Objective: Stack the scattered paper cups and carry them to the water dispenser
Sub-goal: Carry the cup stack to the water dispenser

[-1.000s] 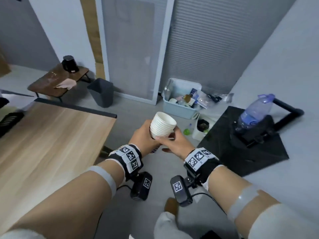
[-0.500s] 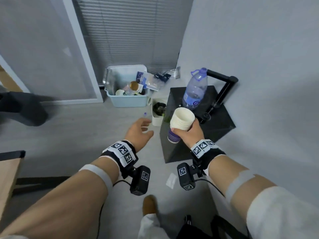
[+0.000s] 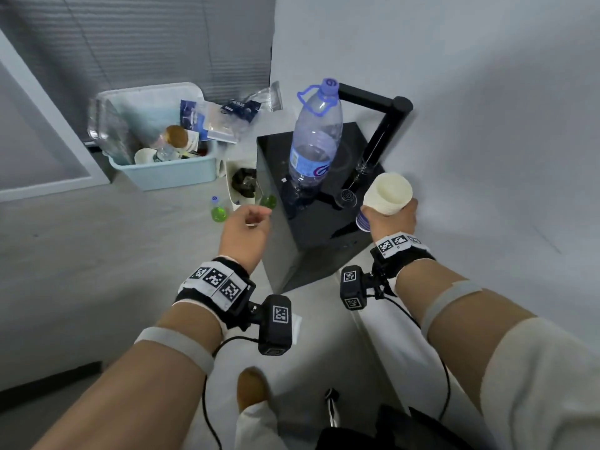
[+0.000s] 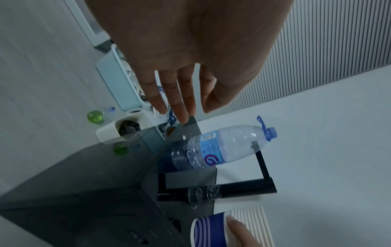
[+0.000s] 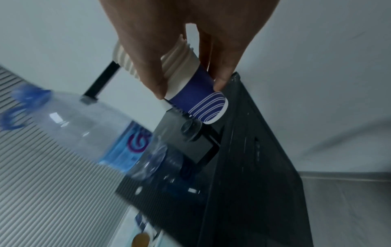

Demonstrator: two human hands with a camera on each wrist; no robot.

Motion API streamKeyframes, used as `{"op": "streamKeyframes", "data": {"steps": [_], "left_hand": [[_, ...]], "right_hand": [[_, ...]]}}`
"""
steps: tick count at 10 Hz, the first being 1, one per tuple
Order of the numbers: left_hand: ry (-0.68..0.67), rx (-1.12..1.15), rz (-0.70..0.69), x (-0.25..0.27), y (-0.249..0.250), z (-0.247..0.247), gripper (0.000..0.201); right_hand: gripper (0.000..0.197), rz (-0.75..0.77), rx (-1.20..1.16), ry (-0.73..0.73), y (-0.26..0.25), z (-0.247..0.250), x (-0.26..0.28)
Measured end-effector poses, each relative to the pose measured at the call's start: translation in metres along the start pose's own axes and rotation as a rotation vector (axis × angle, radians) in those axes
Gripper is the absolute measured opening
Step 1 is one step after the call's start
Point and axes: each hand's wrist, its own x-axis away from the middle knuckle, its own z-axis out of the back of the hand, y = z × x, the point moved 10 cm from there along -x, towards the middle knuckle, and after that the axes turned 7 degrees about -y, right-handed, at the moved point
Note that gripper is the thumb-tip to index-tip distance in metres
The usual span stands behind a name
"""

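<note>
Above the black dispenser [image 3: 311, 222], the right hand [image 3: 391, 219] grasps the cup stack [image 3: 386, 194], covering its middle; the left hand [image 3: 243, 232] hangs relaxed, holding nothing.

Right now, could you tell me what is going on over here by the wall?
A person's right hand grips a nested stack of white paper cups, the bottom one blue-striped, just above the black cabinet that carries the black water dispenser and its clear plastic water bottle. The left hand hangs free, holding nothing. The stack is not yet set down.
</note>
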Motion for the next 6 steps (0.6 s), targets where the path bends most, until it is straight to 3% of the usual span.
{"op": "streamKeyframes", "data": {"steps": [3, 5, 6], "left_hand": [[-0.078, 0.033, -0.057, -0.046, -0.008, -0.059, 0.020], [-0.105, 0.041, -0.092, -0.047, -0.007, -0.070, 0.015], [-0.116, -0.019, -0.068, -0.036, -0.019, -0.060, 0.017]], "right_hand": [[0.078, 0.054, -0.045, 0.009, 0.019, -0.007, -0.058], [0.083, 0.052, -0.094, -0.015, 0.019, -0.013, -0.055], [0.075, -0.029, -0.095, 0.027, 0.035, -0.016, -0.035]]}}
